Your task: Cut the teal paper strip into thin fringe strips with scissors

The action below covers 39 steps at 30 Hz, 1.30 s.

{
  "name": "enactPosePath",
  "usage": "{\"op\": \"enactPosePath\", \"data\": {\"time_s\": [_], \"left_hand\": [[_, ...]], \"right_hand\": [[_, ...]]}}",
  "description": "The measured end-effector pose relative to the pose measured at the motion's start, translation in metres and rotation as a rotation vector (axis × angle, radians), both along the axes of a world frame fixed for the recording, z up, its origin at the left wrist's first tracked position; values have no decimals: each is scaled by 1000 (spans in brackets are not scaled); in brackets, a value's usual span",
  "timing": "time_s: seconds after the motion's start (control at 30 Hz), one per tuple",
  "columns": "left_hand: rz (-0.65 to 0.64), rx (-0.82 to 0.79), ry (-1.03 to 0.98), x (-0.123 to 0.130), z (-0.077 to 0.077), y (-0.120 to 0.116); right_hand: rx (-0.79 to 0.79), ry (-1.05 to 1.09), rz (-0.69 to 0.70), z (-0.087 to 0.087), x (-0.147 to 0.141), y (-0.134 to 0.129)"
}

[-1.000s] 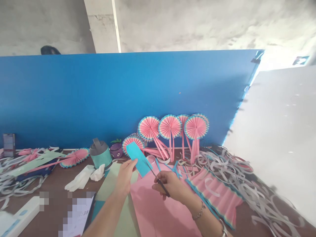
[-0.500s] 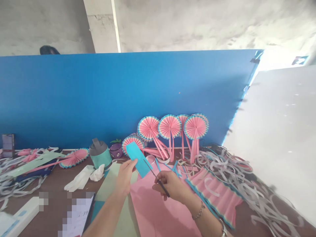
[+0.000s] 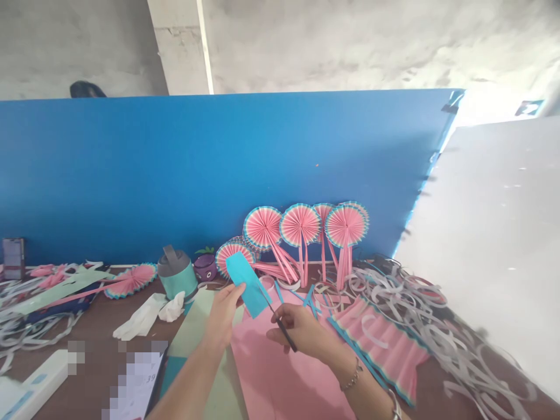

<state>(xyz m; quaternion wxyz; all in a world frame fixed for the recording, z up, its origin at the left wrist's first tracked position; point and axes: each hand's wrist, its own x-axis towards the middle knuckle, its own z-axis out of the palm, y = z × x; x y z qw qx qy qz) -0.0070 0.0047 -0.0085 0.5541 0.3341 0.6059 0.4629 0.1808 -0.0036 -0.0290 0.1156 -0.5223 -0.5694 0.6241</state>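
A strip of blue paper [image 3: 245, 283] is pinched at its left edge by my left hand [image 3: 226, 306], which tilts it over the table. My right hand [image 3: 297, 326] is closed on a pair of scissors [image 3: 283, 331], whose blades lie along the right long edge of the blue paper. How far the blades are apart is too small to tell. Beneath both hands spreads a large sheet of pink paper [image 3: 284, 373], overlapping pale green paper [image 3: 219, 379]. Narrow blue paper strips [image 3: 308, 296] lie just beyond my right hand.
Several pink folded-paper fans [image 3: 301, 226] lean against the blue partition [image 3: 175, 175]. A pleated pink sheet [image 3: 385, 344] and tangled white strips [image 3: 459, 338] lie right. Left are a teal cup [image 3: 177, 277], crumpled tissue [image 3: 144, 315], a phone [image 3: 135, 379] and another fan [image 3: 133, 280].
My left hand and the blue paper have shifted slightly right. The scissors and my right hand have moved a little left and down the paper's edge.
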Motion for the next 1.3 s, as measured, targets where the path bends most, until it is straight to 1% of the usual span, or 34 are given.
{"op": "enactPosePath", "data": {"time_s": [0.13,0.37,0.47,0.6,0.8,1.07,1.3], "left_hand": [[-74,-10,-53,4,1,-3],[-117,-41,-127,12,-6,-6],[-124,-43,-113,13,-4,-7],[-123,-39,-155,13,0,-7],[-111,-42,-160,13,-3,-6],[-122,-32,-197,13,4,-7],[-121,-16,-227,12,0,-6]], "right_hand": [[15,-4,-23,5,-1,1],[21,54,-65,9,-6,1],[23,40,-75,8,-6,1],[25,31,-79,11,-6,-1],[28,13,-80,19,-7,-1],[22,32,-90,15,-8,-2],[17,47,-97,14,-9,0]]}}
